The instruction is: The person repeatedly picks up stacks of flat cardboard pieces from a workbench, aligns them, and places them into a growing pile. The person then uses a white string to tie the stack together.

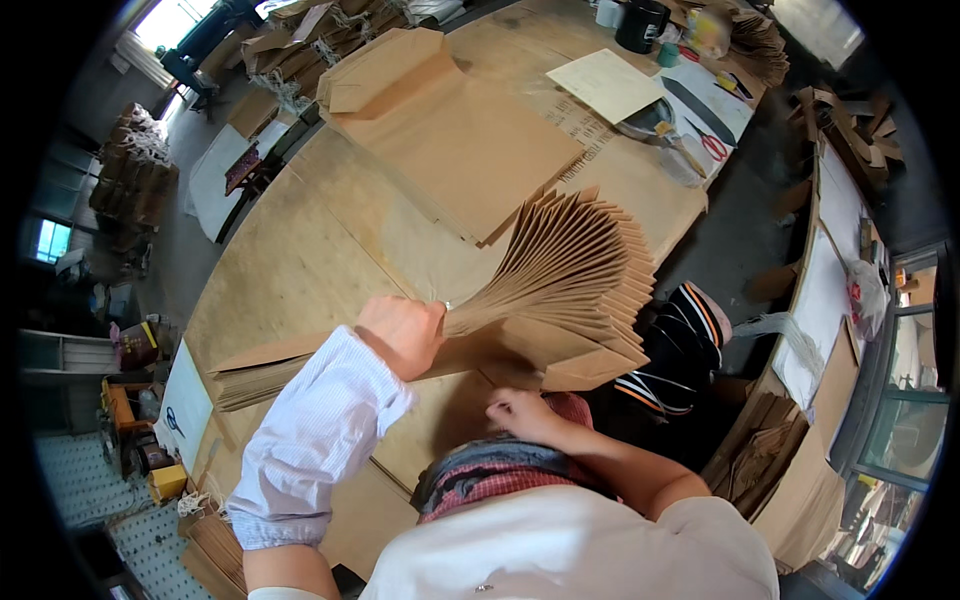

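A thick bundle of brown paper bags (570,265) is gripped around its narrowed middle by my left hand (402,335), whose fingers are wrapped tight. To the right of this grip the bag ends fan out in many folded layers; to the left the bundle lies flatter over the table. My right hand (527,414) is close to my waist, below the fanned ends and apart from them. Its fingers are curled in, and I see nothing in them. A striped sleeve cover is on my left forearm.
Another stack of brown paper bags (470,130) lies farther back on the wooden table (290,240). At the far right are a pale board (605,86), red scissors (713,147), a brush (680,145) and a black pot (641,25). A dark striped bundle (680,345) sits past the table's right edge.
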Demonstrator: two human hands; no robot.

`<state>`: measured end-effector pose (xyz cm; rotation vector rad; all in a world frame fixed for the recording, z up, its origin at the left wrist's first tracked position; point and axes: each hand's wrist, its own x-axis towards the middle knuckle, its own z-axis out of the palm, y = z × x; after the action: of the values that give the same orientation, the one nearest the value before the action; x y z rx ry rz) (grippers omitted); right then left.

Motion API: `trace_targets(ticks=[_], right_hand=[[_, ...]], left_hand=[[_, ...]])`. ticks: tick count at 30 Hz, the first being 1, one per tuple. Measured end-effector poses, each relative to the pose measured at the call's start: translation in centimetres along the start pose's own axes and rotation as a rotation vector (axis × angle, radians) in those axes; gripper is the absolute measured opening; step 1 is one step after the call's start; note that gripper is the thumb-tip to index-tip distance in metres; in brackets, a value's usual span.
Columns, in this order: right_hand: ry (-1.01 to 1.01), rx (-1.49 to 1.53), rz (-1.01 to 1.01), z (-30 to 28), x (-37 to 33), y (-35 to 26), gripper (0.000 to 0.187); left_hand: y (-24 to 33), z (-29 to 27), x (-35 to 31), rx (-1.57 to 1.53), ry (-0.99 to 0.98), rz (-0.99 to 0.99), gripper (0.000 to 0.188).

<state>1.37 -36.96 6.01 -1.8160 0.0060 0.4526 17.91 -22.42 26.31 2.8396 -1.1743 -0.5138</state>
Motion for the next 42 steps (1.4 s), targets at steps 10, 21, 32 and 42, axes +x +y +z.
trace_targets(ticks=[10,21,32,42], right_hand=[[0.857,0.639,0.282,-12.9,6.7,9.9,0.024],[0.622,0.503,0.344,-6.2,1.3,10.0,0.027],[0.440,0.245,0.390,-8.2,-4.1,0.6,0.030],[0.554,-0.436,-0.106,-41.2,23.1,-20.0,0.033]], left_hand=[[6.1,2.3,-7.2,-0.031,0.096,0.283,0.010],[9.0,-1.9,-10.1,0.050,0.375,0.302,0.016],[7.5,-10.7,-8.2,-0.318,0.975,0.461,0.066],[-8.7,-10.1,10.9,-0.934,0.854,0.258,0.091]])
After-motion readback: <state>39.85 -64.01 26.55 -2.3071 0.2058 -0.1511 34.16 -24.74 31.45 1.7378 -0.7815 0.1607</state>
